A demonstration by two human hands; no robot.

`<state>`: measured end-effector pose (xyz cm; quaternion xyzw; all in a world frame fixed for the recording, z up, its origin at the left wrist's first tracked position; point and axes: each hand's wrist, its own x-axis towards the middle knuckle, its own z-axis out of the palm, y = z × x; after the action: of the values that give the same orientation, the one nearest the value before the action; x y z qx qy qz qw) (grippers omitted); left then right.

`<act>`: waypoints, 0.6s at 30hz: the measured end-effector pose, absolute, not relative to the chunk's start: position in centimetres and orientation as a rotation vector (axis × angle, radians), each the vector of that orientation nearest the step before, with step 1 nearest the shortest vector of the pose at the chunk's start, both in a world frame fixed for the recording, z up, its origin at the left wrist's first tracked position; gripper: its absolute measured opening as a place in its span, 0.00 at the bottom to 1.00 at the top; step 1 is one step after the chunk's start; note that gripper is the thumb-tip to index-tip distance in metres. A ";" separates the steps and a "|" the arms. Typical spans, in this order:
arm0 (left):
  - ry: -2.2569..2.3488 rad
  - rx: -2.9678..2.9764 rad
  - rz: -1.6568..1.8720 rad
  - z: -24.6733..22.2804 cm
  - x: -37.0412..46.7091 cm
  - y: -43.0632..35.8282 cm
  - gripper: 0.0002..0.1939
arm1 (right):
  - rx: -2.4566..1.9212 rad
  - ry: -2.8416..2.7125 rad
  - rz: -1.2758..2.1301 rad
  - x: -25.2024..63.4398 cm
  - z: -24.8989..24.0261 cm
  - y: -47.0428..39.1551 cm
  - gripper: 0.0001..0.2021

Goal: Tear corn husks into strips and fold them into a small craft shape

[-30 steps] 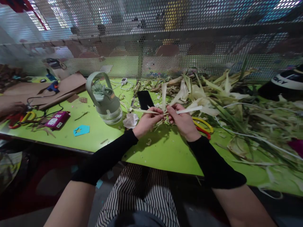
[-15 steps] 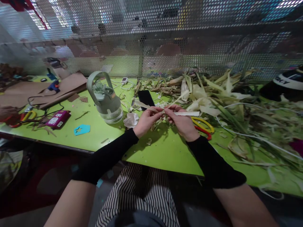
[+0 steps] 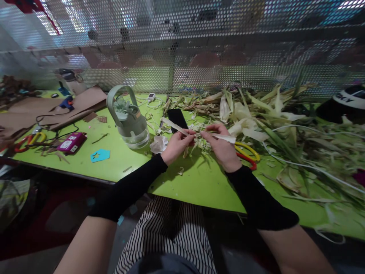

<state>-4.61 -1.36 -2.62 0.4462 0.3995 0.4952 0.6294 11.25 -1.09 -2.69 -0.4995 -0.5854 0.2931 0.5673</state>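
Observation:
Over the green table, my left hand (image 3: 177, 146) and my right hand (image 3: 224, 150) both pinch a pale corn husk strip (image 3: 225, 137). One end sticks out past my right fingers, and another pale end juts up and left beyond my left fingers. Between the hands a short stretch of it shows; whether it is one piece or two joined I cannot tell. Small husk scraps (image 3: 203, 146) lie beneath. Red and yellow handled scissors (image 3: 246, 154) rest beside my right hand, partly hidden. A black phone (image 3: 176, 118) lies just behind my left hand.
A pale green water bottle (image 3: 129, 123) stands left of my hands. Heaped corn husks (image 3: 265, 114) cover the right side, crossed by a white cable (image 3: 308, 163). Further left are a purple box (image 3: 72, 142), another pair of scissors (image 3: 30, 141) and brown cardboard (image 3: 82, 104). A perforated metal screen (image 3: 142, 49) rises behind.
My right fingers have shifted slightly away from the left ones, and the strip's right end now tilts downward. At the far left, another person's hand has left the scissors.

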 end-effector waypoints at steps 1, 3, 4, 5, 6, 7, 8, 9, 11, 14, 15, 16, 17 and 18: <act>0.927 1.055 1.122 -2.7 -4.7 -1.3 0.01 | -1.169 -1.405 0.526 11.3 -2.4 -1.3 0.18; 0.937 1.154 1.072 -3.0 -4.7 -1.3 0.00 | -1.132 -1.534 0.284 11.3 -2.0 -1.9 0.17; 0.936 1.213 1.045 -3.2 -4.6 -1.3 0.01 | -1.107 -1.639 0.243 11.2 -1.8 -2.2 0.16; 0.924 1.275 1.019 -3.5 -4.6 -1.3 0.03 | -1.084 -1.753 0.237 11.1 -1.8 -2.4 0.14; 0.902 1.328 1.000 -3.7 -4.6 -1.4 0.05 | -1.058 -1.859 0.257 10.9 -1.8 -2.6 0.12; 0.874 1.363 0.996 -3.9 -4.5 -1.4 0.07 | -1.035 -1.930 0.290 10.8 -1.8 -2.8 0.09; 0.828 1.377 0.985 -4.0 -4.5 -1.4 0.07 | -1.015 -1.959 0.332 10.7 -1.9 -2.9 0.07; 0.786 1.355 0.979 -4.1 -4.5 -1.4 0.06 | -1.006 -1.939 0.385 10.7 -2.0 -2.9 0.06; 0.719 1.246 0.958 -3.9 -4.5 -1.5 0.04 | -1.022 -1.785 0.522 10.7 -2.2 -2.8 0.07; 0.673 1.095 0.949 -3.4 -4.7 -1.3 0.06 | -1.080 -1.488 0.693 10.9 -2.5 -2.1 0.12; 0.674 1.062 0.952 -3.3 -4.7 -1.3 0.07 | -1.085 -1.413 0.708 10.9 -2.6 -1.7 0.14; 0.680 1.034 0.953 -3.2 -4.7 -1.2 0.08 | -1.078 -1.358 0.719 11.0 -2.8 -1.4 0.15; 0.685 1.007 0.951 -3.1 -4.7 -1.1 0.08 | -1.066 -1.321 0.736 11.0 -2.9 -1.2 0.15; 0.688 0.980 0.950 -3.1 -4.7 -1.1 0.09 | -1.048 -1.287 0.757 11.0 -3.0 -0.9 0.15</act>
<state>-4.69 -1.06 -3.13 0.4437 0.3115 0.4300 0.7220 11.02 -0.94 -2.99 -0.4545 -0.5579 0.3282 0.6119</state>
